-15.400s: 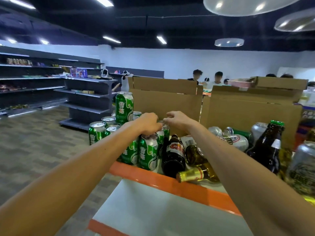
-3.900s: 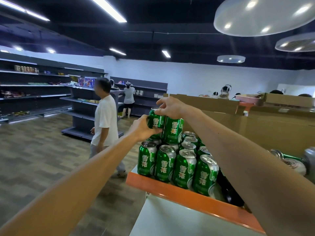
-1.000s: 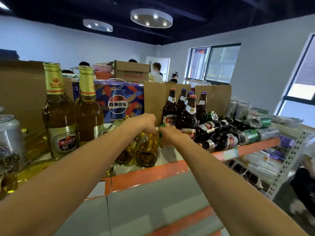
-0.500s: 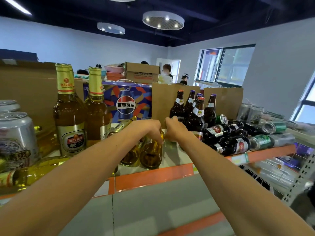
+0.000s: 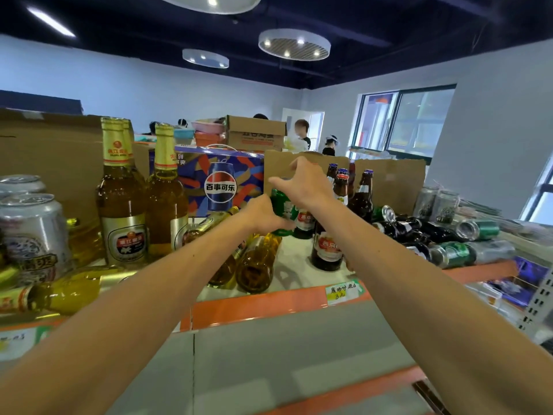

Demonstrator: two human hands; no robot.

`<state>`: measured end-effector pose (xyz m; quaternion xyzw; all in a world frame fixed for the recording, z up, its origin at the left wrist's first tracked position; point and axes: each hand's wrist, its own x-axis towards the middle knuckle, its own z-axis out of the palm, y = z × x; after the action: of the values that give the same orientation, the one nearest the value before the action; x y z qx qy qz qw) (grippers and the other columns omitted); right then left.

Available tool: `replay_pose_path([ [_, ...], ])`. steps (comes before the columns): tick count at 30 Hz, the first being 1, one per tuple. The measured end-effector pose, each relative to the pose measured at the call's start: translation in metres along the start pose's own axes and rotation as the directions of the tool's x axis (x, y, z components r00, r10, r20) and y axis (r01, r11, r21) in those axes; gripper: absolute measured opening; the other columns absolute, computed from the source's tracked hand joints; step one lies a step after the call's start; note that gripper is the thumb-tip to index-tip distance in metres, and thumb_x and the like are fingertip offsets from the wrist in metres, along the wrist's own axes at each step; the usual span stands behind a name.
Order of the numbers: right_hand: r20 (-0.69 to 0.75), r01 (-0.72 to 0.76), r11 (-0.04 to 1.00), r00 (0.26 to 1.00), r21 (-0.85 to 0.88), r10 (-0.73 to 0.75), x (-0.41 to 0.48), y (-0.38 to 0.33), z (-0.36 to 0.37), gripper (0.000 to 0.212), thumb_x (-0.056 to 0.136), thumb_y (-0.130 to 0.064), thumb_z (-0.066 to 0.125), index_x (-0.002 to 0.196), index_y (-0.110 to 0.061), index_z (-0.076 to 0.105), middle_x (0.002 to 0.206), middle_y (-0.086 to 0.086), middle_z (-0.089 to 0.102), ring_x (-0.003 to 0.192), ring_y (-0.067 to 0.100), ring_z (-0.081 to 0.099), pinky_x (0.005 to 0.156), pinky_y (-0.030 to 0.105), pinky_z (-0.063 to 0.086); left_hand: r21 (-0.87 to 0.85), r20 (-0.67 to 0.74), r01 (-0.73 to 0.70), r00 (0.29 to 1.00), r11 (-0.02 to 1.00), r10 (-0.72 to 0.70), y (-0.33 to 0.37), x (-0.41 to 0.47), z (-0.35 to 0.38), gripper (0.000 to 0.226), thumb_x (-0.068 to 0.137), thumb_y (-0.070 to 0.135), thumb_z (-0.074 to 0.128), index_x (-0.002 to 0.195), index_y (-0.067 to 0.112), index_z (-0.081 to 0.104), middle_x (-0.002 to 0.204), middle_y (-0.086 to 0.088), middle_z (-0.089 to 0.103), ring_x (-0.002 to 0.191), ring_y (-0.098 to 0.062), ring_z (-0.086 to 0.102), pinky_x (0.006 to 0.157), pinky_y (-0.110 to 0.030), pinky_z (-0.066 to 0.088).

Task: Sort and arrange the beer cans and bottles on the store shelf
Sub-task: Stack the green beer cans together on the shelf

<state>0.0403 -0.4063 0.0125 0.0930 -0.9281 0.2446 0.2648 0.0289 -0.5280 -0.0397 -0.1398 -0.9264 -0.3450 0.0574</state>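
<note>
Since half a second ago a green can [image 5: 281, 211] is up, upright among the brown bottles [image 5: 327, 247] mid-shelf [image 5: 269, 304]. Left hand [image 5: 263, 215] wraps its base; right hand [image 5: 305, 182] splayed above its top, nearer.

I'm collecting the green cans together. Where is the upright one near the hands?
In the head view, the green can stands at the shelf's centre, gripped by the left hand, just left of the brown bottles and right of the Pepsi box.
</note>
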Motion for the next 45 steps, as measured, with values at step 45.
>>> replay_pose_path([
  [45, 0.232, 0.372, 0.526, 0.603, 0.765, -0.764, -0.257, -0.647, 0.085, 0.055, 0.085, -0.035, 0.078, 0.128, -0.008, 0.058, 0.118, 0.007, 0.065, 0.105, 0.024, 0.065, 0.094, 0.044, 0.056, -0.284, -0.696, 0.351, 0.564, 0.892, -0.444, -0.237, -0.602, -0.41, 0.042, 0.068, 0.033, 0.091, 0.104, 0.026, 0.071, 0.09, 0.007, 0.072, 0.088, -0.015, 0.066, 0.077, -0.032, 0.053],
])
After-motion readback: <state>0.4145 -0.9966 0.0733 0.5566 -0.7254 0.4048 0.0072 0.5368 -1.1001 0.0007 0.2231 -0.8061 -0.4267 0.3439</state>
